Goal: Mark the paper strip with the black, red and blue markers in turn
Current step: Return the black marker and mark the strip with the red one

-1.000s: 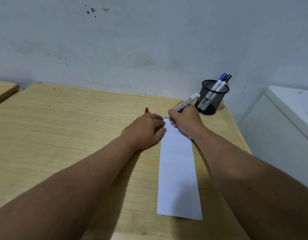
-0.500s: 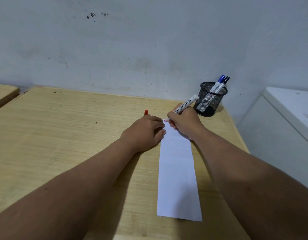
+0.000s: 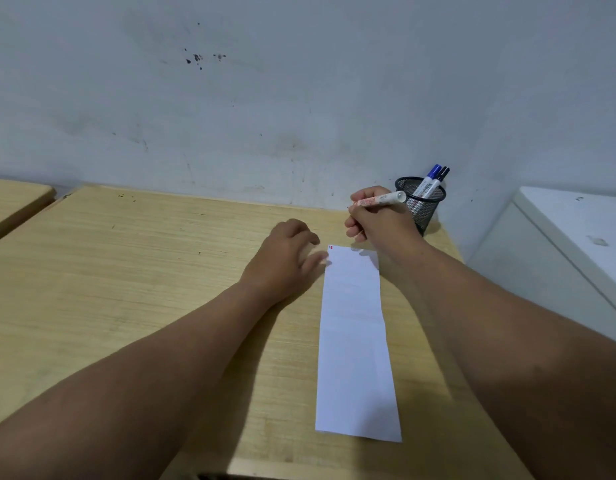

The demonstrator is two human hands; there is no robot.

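Left hand (image 3: 286,258) flat on tabletop (image 3: 126,271), fingers (image 3: 318,259) loosely apart, blurred, touching left edge of paper strip (image 3: 355,341); cap not visible.

Risk: strip unpinned, could slide or curl on next stroke.

Strip lies lengthwise, white, faint creases; tiny dark and red marks (image 3: 330,247) at far left corner.

Right hand (image 3: 379,220) raised beyond strip's far end, fingers clamped on uncapped marker (image 3: 379,200); tip may smear hand.

Cup (image 3: 422,206) holds blue and black markers.

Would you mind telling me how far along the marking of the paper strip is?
Small marks, red and what looks like blue or black, sit at the paper strip's far left corner. The right hand holds the red marker lifted. The blue marker stands in the mesh pen holder, probably next.
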